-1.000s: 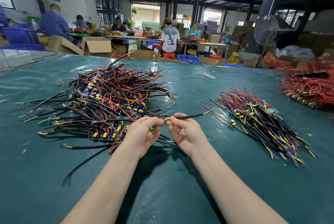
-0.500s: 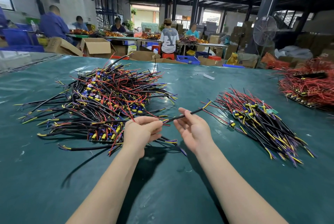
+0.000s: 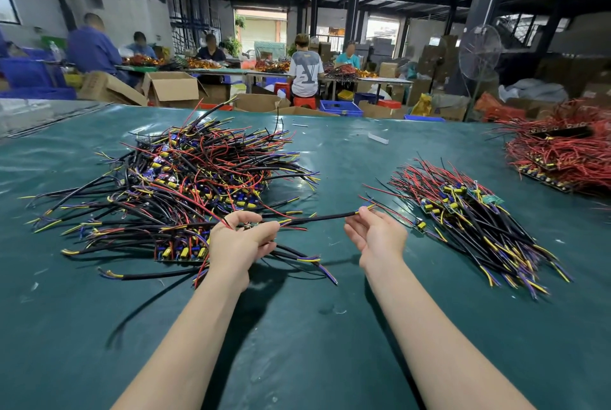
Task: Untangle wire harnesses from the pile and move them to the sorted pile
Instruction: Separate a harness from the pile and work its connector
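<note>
Harness [image 3: 317,218], one, between left hand [image 3: 241,242] and right hand [image 3: 377,234]; three wire piles [image 3: 185,185] [image 3: 469,218] [image 3: 562,158].

Deep teal-green all over the desk [image 3: 297,327], plain, with a pale sheen. Black sheath on the wire harness [image 3: 317,218], tipped in yellow and purple. Black, red, yellow and purple-blue mixed through the tangled pile [image 3: 185,185], with yellow and blue parts on its boards. Same four colours in the sorted pile [image 3: 469,218], plus one small green board [image 3: 492,200]. Almost solid red in the far-right heap [image 3: 562,158]. Plain brown on the cardboard boxes [image 3: 172,87]; blue on the crate [image 3: 340,108]; red on the stool [image 3: 304,101].
</note>
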{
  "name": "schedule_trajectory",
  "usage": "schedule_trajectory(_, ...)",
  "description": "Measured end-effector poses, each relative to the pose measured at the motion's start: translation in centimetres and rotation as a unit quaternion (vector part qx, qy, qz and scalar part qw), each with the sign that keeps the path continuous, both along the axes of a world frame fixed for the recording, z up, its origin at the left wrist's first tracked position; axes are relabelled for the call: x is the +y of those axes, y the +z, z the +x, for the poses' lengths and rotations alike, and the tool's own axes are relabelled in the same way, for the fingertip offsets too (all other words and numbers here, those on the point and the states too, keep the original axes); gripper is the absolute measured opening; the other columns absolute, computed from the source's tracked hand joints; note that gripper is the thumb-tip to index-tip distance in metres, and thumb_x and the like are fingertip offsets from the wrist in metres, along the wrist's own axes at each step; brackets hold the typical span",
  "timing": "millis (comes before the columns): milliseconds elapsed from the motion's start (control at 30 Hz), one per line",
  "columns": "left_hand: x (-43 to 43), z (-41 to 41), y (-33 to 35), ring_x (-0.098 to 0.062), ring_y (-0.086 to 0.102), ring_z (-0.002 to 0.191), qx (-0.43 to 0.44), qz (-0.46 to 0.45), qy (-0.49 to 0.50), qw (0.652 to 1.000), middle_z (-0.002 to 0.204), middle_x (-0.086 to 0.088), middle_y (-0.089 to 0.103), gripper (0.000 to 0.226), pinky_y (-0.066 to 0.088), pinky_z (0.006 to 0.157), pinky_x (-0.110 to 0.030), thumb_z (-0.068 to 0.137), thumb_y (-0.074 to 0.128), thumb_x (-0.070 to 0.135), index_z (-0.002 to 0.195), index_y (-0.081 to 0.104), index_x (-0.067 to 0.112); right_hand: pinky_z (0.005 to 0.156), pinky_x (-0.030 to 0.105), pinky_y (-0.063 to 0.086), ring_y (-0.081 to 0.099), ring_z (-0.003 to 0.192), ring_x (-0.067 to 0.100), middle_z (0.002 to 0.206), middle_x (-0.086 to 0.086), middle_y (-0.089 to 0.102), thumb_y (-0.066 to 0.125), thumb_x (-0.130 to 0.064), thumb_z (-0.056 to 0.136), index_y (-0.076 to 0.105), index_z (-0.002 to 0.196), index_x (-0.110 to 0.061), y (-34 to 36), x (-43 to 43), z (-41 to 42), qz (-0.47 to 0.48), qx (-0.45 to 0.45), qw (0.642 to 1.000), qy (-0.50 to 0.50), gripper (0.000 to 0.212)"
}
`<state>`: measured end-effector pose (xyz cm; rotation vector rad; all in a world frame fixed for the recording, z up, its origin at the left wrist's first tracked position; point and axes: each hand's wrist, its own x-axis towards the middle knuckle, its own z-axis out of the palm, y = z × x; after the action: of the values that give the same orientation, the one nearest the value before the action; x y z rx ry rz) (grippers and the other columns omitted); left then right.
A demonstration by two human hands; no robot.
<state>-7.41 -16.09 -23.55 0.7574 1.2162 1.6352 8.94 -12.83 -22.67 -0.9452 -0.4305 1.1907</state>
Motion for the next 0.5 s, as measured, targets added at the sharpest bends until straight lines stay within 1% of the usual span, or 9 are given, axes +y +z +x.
schedule_trajectory(33, 0.0, 0.0, 0.0, -0.016, 0.059, 0.057, 0.004, 0.0, -0.002, 1.0, 0.069, -0.009, 0.057, 0.028, 0.053, 0.046, -0.018, 0.074, 0.07, -0.008, 0.072, 0.051, 0.012, 0.04, 0.017, 0.049, 0.059, 0.044, 0.012, 0.067, 0.009, 0.052, 0.052, 0.004, 0.089, 0.048, 0.07, -0.009, 0.0, 0.0, 0.1, -0.006, -0.008, 1.0, 0.002, 0.023)
schedule_trajectory(100, 0.0, -0.1, -0.1, -0.017, 0.058, 0.059, 0.01, 0.003, -0.008, 1.0, 0.069, -0.009, 0.057, 0.026, 0.052, 0.045, -0.017, 0.075, 0.069, -0.008, 0.072, 0.052, 0.012, 0.04, 0.016, 0.049, 0.053, 0.055, 0.016, 0.067, 0.008, 0.051, 0.053, 0.004, 0.088, 0.049, 0.069, -0.01, 0.0, 0.1, 0.2, -0.013, -0.024, 1.0, 0.012, 0.024)
schedule_trajectory(200, 0.0, -0.1, -0.1, -0.017, 0.058, 0.059, 0.04, 0.005, -0.016, 0.999, 0.066, -0.009, 0.056, 0.025, 0.053, 0.047, -0.017, 0.075, 0.069, -0.008, 0.069, 0.053, 0.011, 0.04, 0.017, 0.05, 0.045, 0.058, 0.015, 0.065, 0.008, 0.048, 0.058, 0.0, 0.087, 0.05, 0.068, -0.01, 0.0, 0.1, 0.6, -0.023, -0.034, 0.999, 0.034, 0.022)
schedule_trajectory(267, -0.1, 0.0, -0.2, -0.018, 0.057, 0.061, 0.069, 0.006, -0.017, 0.997, 0.066, -0.009, 0.055, 0.025, 0.054, 0.049, -0.017, 0.074, 0.07, -0.007, 0.066, 0.054, 0.011, 0.039, 0.016, 0.049, 0.047, 0.053, 0.013, 0.062, 0.006, 0.047, 0.062, -0.004, 0.086, 0.05, 0.066, -0.009, -0.1, 0.2, 0.8, -0.025, -0.055, 0.997, 0.045, 0.024)
schedule_trajectory(300, -0.1, 0.0, -0.3, -0.018, 0.057, 0.062, 0.076, 0.006, -0.016, 0.997, 0.067, -0.009, 0.055, 0.025, 0.054, 0.05, -0.017, 0.074, 0.07, -0.007, 0.066, 0.054, 0.011, 0.039, 0.016, 0.048, 0.048, 0.047, 0.01, 0.06, 0.005, 0.048, 0.062, -0.004, 0.086, 0.05, 0.064, -0.009, -0.1, 0.2, 0.9, -0.021, -0.069, 0.996, 0.048, 0.026)
schedule_trajectory(367, -0.2, -0.1, -0.2, -0.019, 0.057, 0.063, 0.07, 0.005, -0.017, 0.997, 0.067, -0.009, 0.056, 0.025, 0.054, 0.05, -0.018, 0.074, 0.07, -0.007, 0.066, 0.054, 0.01, 0.038, 0.015, 0.047, 0.048, 0.035, 0.003, 0.05, 0.003, 0.05, 0.061, 0.0, 0.086, 0.048, 0.06, -0.009, -0.1, 0.3, 1.0, -0.007, -0.078, 0.996, 0.045, 0.03)
schedule_trajectory(433, -0.2, -0.3, -0.1, -0.019, 0.057, 0.062, 0.048, 0.004, -0.019, 0.999, 0.067, -0.009, 0.056, 0.025, 0.055, 0.051, -0.018, 0.075, 0.069, -0.007, 0.067, 0.054, 0.01, 0.039, 0.016, 0.048, 0.05, 0.032, 0.003, 0.038, -0.002, 0.052, 0.059, 0.005, 0.085, 0.048, 0.062, -0.007, -0.1, 0.4, 1.1, 0.0, -0.052, 0.998, 0.041, 0.028)
schedule_trajectory(500, -0.2, -0.4, 0.0, -0.019, 0.057, 0.061, 0.031, 0.002, -0.019, 0.999, 0.068, -0.01, 0.056, 0.024, 0.055, 0.052, -0.019, 0.075, 0.069, -0.007, 0.067, 0.054, 0.01, 0.039, 0.017, 0.049, 0.053, 0.032, 0.006, 0.036, -0.002, 0.054, 0.058, 0.009, 0.084, 0.049, 0.068, -0.006, 0.0, 0.4, 1.2, 0.003, -0.02, 0.999, 0.036, 0.024)
